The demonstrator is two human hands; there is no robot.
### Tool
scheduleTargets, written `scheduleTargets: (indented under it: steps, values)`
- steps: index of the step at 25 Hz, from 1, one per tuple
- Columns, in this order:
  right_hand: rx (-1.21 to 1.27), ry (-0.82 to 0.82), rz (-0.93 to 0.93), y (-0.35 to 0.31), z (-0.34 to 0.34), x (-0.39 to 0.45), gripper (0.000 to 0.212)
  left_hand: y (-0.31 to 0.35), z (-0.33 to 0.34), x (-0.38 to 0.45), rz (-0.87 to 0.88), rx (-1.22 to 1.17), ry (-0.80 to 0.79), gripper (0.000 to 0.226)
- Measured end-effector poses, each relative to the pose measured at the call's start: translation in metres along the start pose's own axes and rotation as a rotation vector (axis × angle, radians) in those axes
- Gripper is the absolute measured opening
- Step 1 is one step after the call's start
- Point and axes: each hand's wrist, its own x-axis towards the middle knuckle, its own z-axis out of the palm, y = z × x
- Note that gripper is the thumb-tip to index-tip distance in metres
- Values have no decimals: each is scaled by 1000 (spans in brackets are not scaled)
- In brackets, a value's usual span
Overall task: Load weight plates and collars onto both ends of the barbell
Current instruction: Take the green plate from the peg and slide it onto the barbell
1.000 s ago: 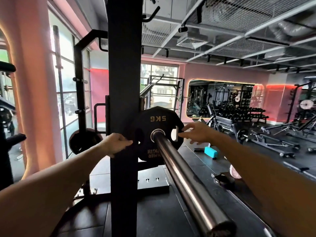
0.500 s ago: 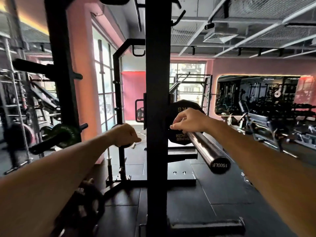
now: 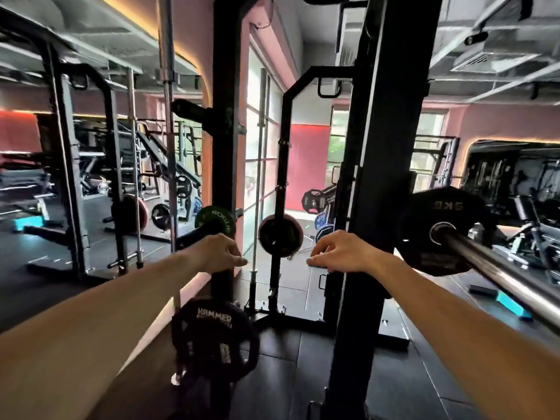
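The steel barbell sleeve [image 3: 500, 268] juts toward me at the right, resting in the rack. A black 5 kg plate [image 3: 439, 262] sits on it, pushed in against the black rack upright [image 3: 372, 177]. No collar shows on the sleeve. My right hand [image 3: 339, 253] hovers left of that upright, fingers loosely curled, holding nothing. My left hand [image 3: 218, 253] hangs in the air in front of a second upright [image 3: 225, 131], also loosely curled with nothing in it. Just above my left hand a green Rogue plate [image 3: 218, 218] sits on a storage peg.
A black Hammer plate [image 3: 212, 338] hangs low on the left upright. A pink-rimmed plate [image 3: 280, 234] is stored on a farther rack post by the windows. More racks and benches stand at the left, and a teal block [image 3: 512, 304] lies on the floor under the bar.
My right hand has come off the 5 kg plate and moved left past the upright. The view has swung left, so the bar and plate now sit at the right.
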Motion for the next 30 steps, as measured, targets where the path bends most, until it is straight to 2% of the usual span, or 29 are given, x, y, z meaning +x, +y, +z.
scheduleTargets:
  steps: [9,16,18,23,26,30]
  values:
    - [-9,-36,-29,-113,125,166,15,-197,-95,59,-88,-144,83,18]
    - [-11,-39,45,-115,156,250,45,-250,-87,134,-97,-235,84,16]
    - [10,-21,68,-104,158,281,54,-257,-78,163,-100,-235,91,23]
    - [129,-10,105,-73,169,353,74,-269,-62,236,-85,-220,119,66]
    - [237,-17,100,-58,181,385,62,-271,-50,275,-71,-221,96,71]
    - [228,157,62,-54,195,396,36,-274,-30,295,-30,-267,176,49]
